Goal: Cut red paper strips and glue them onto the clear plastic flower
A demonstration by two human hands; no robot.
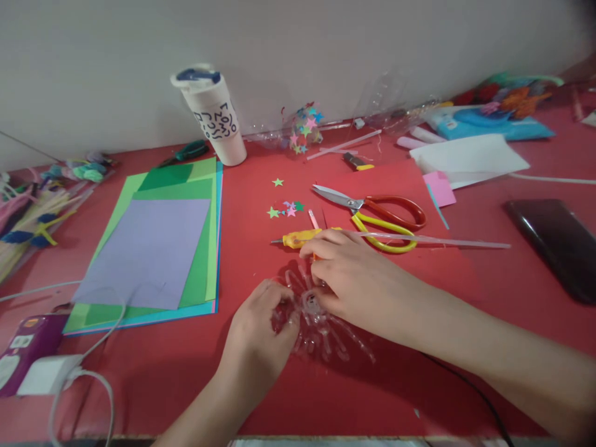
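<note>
On the red tabletop, a clear spider-like plastic craft piece (313, 303) with a ring at its middle and several thin looped strands lies between my hands. My left hand (263, 320) pinches its left side between thumb and fingers. My right hand (347, 273) curls over its upper right side, the thumb at the ring; its fingertips are partly hidden. Just beyond these fingers lies a yellow hot glue gun (298, 238), nozzle to the left, its handle mostly covered by my right hand. A clear glue stick (456, 241) stretches out behind it, across the scissors (356, 203) with red and yellow handles.
Coloured paper sheets (153, 248) are stacked at left, near a white charger (49, 374) with cables. Small paper stars (291, 210) lie ahead. A white tumbler (214, 118) stands at the back. A cutter (357, 162) and dark phone-like object (554, 245) lie right.
</note>
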